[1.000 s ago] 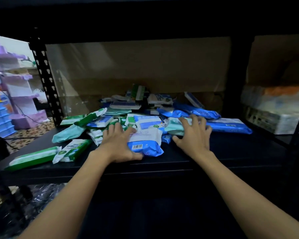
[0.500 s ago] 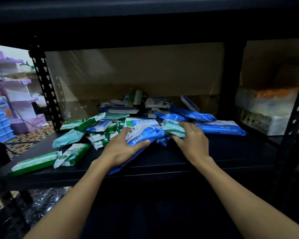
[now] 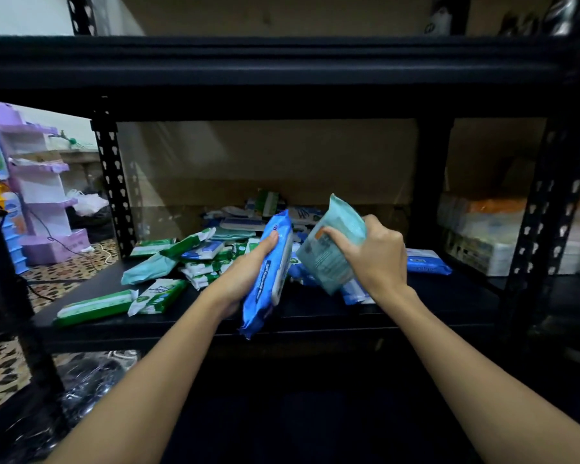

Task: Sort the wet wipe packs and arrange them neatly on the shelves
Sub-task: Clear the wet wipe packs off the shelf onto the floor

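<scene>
My left hand (image 3: 245, 272) grips a blue wet wipe pack (image 3: 268, 276), lifted and tilted on edge above the front of the black shelf (image 3: 315, 326). My right hand (image 3: 375, 259) grips a pale teal wet wipe pack (image 3: 332, 242), also lifted, close beside the blue one. Behind both hands lies a loose pile of wipe packs (image 3: 228, 242) in green, white, teal and blue. Two green packs (image 3: 94, 306) (image 3: 159, 296) lie apart at the shelf's front left. A blue pack (image 3: 427, 261) lies flat to the right.
A black shelf board (image 3: 282, 72) runs overhead, with perforated uprights at the left (image 3: 111, 182) and right (image 3: 546, 222). Wrapped white bundles (image 3: 482, 232) fill the neighbouring bay on the right. A purple plastic rack (image 3: 37, 192) stands on the patterned floor to the left.
Both hands closed on packs in the pile and lifted them off the shelf: the blue pack in the left, the teal pack in the right. The camera has tilted upward.
</scene>
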